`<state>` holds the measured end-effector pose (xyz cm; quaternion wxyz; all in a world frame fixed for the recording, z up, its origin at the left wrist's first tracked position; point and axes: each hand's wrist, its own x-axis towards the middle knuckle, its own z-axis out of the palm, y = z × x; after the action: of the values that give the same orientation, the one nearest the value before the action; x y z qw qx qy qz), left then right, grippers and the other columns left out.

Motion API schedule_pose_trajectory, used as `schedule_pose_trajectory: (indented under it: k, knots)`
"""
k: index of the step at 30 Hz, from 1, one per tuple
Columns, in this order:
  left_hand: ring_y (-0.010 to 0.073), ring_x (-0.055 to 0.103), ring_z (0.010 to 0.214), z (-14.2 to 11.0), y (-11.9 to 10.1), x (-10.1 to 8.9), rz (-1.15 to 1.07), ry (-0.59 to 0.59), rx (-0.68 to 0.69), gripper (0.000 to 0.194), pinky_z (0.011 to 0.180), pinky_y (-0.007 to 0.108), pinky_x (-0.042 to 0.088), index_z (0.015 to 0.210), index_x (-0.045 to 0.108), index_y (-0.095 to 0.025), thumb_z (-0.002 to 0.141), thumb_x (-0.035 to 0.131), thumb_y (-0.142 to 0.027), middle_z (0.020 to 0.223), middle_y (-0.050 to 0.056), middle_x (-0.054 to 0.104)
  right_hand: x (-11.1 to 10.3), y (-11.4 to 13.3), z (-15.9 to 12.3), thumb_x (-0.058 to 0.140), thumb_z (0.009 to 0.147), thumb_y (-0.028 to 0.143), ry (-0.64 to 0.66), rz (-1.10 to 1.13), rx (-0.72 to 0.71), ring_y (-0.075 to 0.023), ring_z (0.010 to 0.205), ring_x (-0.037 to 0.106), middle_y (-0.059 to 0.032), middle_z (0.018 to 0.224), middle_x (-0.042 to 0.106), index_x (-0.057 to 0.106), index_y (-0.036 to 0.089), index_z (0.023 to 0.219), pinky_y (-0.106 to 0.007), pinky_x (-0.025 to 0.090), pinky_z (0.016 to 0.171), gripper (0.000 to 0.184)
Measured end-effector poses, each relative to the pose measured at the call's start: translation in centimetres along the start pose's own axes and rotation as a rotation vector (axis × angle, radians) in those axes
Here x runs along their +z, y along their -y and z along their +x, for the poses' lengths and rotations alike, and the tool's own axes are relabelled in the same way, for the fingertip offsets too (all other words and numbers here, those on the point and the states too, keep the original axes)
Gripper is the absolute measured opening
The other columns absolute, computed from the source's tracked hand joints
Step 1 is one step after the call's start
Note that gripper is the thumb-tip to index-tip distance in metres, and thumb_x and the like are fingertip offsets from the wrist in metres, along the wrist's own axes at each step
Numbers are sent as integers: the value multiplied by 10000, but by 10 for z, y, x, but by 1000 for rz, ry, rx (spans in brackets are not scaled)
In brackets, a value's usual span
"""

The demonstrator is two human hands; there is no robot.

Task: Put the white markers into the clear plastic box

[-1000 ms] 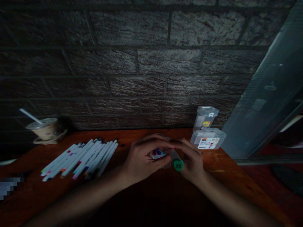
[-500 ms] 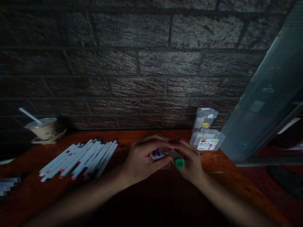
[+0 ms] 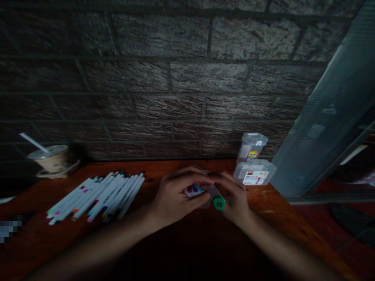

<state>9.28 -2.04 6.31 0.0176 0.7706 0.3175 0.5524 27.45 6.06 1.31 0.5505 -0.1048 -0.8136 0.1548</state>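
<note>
A white marker with a green end (image 3: 218, 202) points toward me at the middle of the table, a two-digit number printed on that end. My left hand (image 3: 174, 193) is closed on it, thumb and forefinger at its left side. From the right, my right hand (image 3: 236, 197) is also closed on the marker, its fingers partly hidden behind it. Beneath and behind the hands is a clear plastic case (image 3: 195, 190) with red and blue round spots showing; the hands cover most of it.
Many white markers (image 3: 101, 195) with coloured ends lie in a loose row on the wooden table (image 3: 164, 249), left of my hands. A lidded cup with a straw (image 3: 51, 158) stands at the back left. Two clear plastic boxes (image 3: 254, 171) stand back right, near the brick wall (image 3: 187, 105).
The marker's green end has tilted slightly down and to the left. Both hands keep nearly the same hold, and the whole view has shifted a little.
</note>
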Motion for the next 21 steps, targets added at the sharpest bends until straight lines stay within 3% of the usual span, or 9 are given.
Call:
schedule_pose_trajectory:
  k: [3,9,13,18,21]
  knots:
    - [178,761,873,0,-1,-1,-16,-17,-26,192,785,284,624,1007,782,-181,823,814,-135,964,69,799,0,-1,1,696,948,194,6,-11,3,-198,795,718,-67,938,742,723,213,1089,-318,591,662,145]
    - [164,746,681,9,13,-13,-184,-120,-395,158,612,262,624,925,780,-177,828,843,-285,825,41,806,-3,2,3,753,921,223,14,-60,83,-167,646,651,-5,761,695,750,223,1029,-291,524,566,108]
    - [153,745,658,20,26,-26,-350,-135,-498,214,563,233,606,957,762,-162,794,862,-258,795,34,803,-8,1,6,777,910,259,-20,-23,195,-175,677,682,-18,794,740,785,235,1007,-301,533,590,100]
    - [139,742,654,28,30,-41,-381,-71,-564,253,563,210,579,1010,760,-183,779,863,-200,822,14,807,-17,1,15,803,867,241,-133,104,270,-178,656,701,-30,791,777,807,226,950,-285,553,566,84]
    - [173,779,789,29,30,-49,-299,70,-509,278,685,239,608,1013,783,-167,753,882,-186,916,48,827,-24,5,26,838,830,264,-172,182,333,-149,510,645,-4,665,755,805,216,905,-243,503,446,95]
